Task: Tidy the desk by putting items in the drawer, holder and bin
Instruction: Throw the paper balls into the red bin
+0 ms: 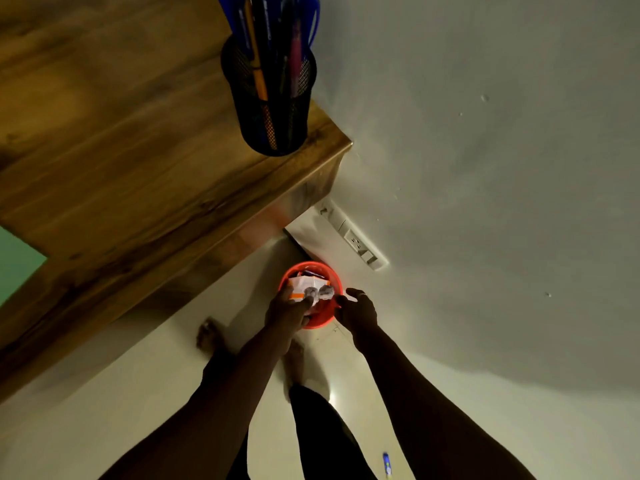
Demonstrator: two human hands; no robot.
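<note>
Two crumpled paper balls (320, 293), grey-white, sit at the mouth of the orange bin (325, 320), beside a white carton with an orange stripe (304, 285). Your left hand (287, 311) is over the bin's near-left rim, fingers curled around the carton and the nearer ball. Whether the second ball is gripped or already lying in the bin cannot be told. Your right hand (356, 310) is at the bin's right rim, fingers loosely spread and half curled, holding nothing that can be seen; a small white edge shows at its fingertips, unclear. Both forearms reach down and forward to the bin.

Note the bin stands on a pale floor (166, 393), close to the white wall (485, 168) and just below a socket plate (353, 237). Up and left of the bin, the wooden desk (121, 150) carries a black mesh holder (273, 102) full of pens at its corner. Below the bin, a blue pen (387, 464) lies on the floor, and your bare feet stand just short of the bin.
</note>
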